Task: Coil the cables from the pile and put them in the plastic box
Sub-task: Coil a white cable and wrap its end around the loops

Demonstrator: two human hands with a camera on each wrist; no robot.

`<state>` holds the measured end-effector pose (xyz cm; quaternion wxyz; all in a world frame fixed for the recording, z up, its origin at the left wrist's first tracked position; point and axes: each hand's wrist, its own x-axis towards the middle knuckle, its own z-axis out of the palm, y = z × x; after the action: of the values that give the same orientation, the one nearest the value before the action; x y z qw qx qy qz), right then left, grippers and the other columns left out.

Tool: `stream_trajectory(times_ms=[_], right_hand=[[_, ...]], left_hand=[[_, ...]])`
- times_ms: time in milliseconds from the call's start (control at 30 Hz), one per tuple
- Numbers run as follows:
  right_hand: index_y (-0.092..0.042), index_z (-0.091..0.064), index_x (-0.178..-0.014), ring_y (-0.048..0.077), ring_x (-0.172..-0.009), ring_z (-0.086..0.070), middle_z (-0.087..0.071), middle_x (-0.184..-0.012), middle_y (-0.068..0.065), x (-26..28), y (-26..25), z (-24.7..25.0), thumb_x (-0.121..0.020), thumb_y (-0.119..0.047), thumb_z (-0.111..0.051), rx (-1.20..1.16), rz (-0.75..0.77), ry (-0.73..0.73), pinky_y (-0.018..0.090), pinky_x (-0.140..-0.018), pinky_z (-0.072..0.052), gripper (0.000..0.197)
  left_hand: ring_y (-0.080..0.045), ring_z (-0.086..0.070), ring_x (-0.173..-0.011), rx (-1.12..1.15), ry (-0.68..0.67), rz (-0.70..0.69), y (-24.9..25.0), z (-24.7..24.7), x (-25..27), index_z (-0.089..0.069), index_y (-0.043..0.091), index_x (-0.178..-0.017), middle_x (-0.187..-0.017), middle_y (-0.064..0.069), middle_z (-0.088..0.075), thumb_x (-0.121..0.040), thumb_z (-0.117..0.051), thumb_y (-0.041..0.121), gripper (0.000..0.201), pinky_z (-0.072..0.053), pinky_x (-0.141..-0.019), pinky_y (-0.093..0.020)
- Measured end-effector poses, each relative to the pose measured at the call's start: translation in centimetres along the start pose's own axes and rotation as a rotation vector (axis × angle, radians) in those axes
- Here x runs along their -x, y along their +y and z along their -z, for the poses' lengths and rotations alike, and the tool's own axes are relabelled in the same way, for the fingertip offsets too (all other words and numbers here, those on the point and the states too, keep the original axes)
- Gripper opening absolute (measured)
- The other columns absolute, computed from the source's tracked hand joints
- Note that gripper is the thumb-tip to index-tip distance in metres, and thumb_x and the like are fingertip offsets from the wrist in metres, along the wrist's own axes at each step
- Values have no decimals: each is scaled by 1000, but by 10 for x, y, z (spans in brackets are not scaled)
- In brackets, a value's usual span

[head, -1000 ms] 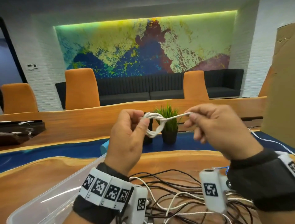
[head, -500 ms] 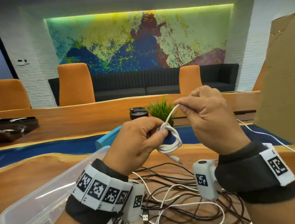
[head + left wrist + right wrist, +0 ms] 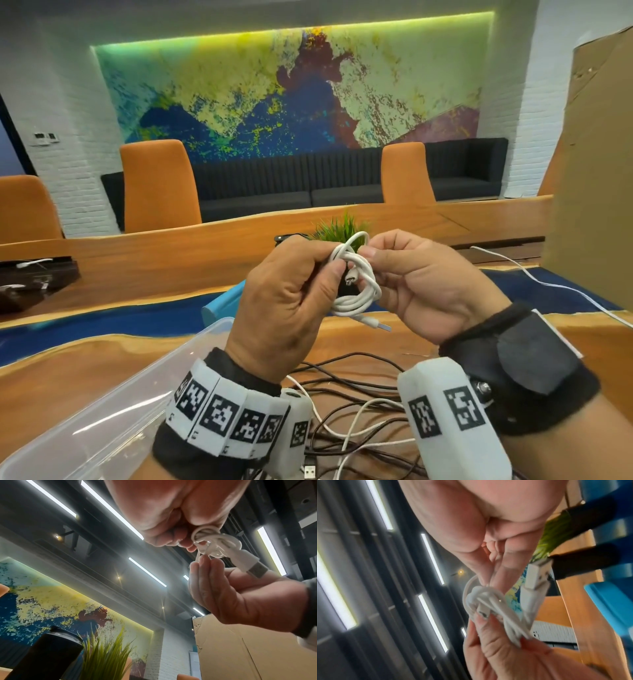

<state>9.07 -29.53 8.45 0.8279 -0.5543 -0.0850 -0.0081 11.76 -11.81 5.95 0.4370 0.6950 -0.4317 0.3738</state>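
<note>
A small white USB cable coil (image 3: 358, 291) is held in the air between both hands, above the table. My left hand (image 3: 334, 269) grips the bundle's left side, thumb across the strands. My right hand (image 3: 368, 251) pinches a loop of the cable at the top of the coil. One USB plug (image 3: 380, 325) hangs below. In the left wrist view the coil (image 3: 217, 545) sits between the left fingers (image 3: 180, 539) and right fingertips (image 3: 202, 562). The clear plastic box (image 3: 113, 411) lies at lower left. A tangled pile of cables (image 3: 359, 404) lies under my wrists.
A potted plant (image 3: 342, 228) and a black cup (image 3: 291, 238) stand behind the hands. A tall cardboard sheet (image 3: 596, 171) stands at the right, with a white cable (image 3: 548, 284) trailing beside it. A blue object (image 3: 222, 305) lies past the box.
The right hand came in from the right, close against the left. The taut cable end it held out is now a small loop at the coil's top.
</note>
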Motion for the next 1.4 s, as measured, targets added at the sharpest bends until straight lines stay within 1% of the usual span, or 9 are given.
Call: stream_trajectory(times_ms=[233,400,533,667,900,1067,1167,1267,1400], right_hand=[[-12,-72,-96,22,-81,-60,-65,-87,9,6,5,-3,-83,-23,-60,-36,-170,-201,43,-84,-42,21],[-15,-71,-87,20,-84,-60,-64,-88,6,10,3,-10,-73,-64,-62,99,-131,-291,43,-85,-42,52],[-13,-70,-91,16,-84,-64,-65,-91,5,18,1,-17,-74,-34,-77,405,-49,-292,33,-71,-50,28],[-7,-68,-93,17,-67,-62,-65,-77,5,19,-5,-12,-86,-14,-71,787,15,-210,30,-62,-55,9],[-35,-63,-108,8,-76,-65,-63,-97,-11,21,-10,-10,-84,-27,-74,1211,305,35,28,-67,-60,28],[-32,-66,-114,2,-92,-58,-64,-109,-14,21,-14,-7,-89,-28,-70,1372,388,114,17,-77,-49,26],[-27,-64,-124,11,-105,-56,-60,-118,-8,20,-17,-12,-94,-27,-63,1465,383,130,26,-88,-50,31],[-20,-69,-116,20,-104,-57,-60,-112,1,13,-15,-17,-97,-17,-56,1655,279,44,36,-90,-52,23],[-22,-69,-102,14,-97,-52,-51,-105,-4,9,-8,-4,-97,-17,-53,1574,438,47,31,-84,-48,16]], left_hand=[[-16,-62,-82,-126,106,-39,-5,0,2,-70,6,-102,-89,-3,-65,-97,-60,14,13,-53,-71,-32],[-16,-58,-73,-217,172,-61,-3,1,1,-70,4,-95,-82,-3,-63,-96,-62,16,15,-50,-66,-27],[-16,-53,-67,-248,140,-52,-3,-2,4,-66,8,-91,-76,-1,-59,-91,-65,19,11,-48,-61,-29],[-7,-51,-77,-275,-3,35,-8,-6,6,-50,29,-129,-92,9,-51,-85,-63,15,48,-50,-64,-26],[-9,-57,-80,-314,-113,75,-15,1,3,-72,23,-97,-86,9,-62,-89,-56,13,21,-50,-68,-36],[-17,-70,-86,100,-122,401,-11,0,3,-67,30,-117,-95,6,-72,-97,-60,18,24,-60,-69,-33],[-20,-72,-92,255,-132,517,-10,3,2,-57,32,-134,-103,0,-73,-96,-60,11,44,-62,-74,-34],[-20,-71,-94,230,-162,561,-13,5,2,-64,29,-127,-104,-1,-73,-97,-58,8,37,-61,-79,-40],[-18,-70,-86,73,-294,540,-17,11,3,-70,32,-110,-93,2,-73,-97,-59,12,26,-62,-74,-41]])
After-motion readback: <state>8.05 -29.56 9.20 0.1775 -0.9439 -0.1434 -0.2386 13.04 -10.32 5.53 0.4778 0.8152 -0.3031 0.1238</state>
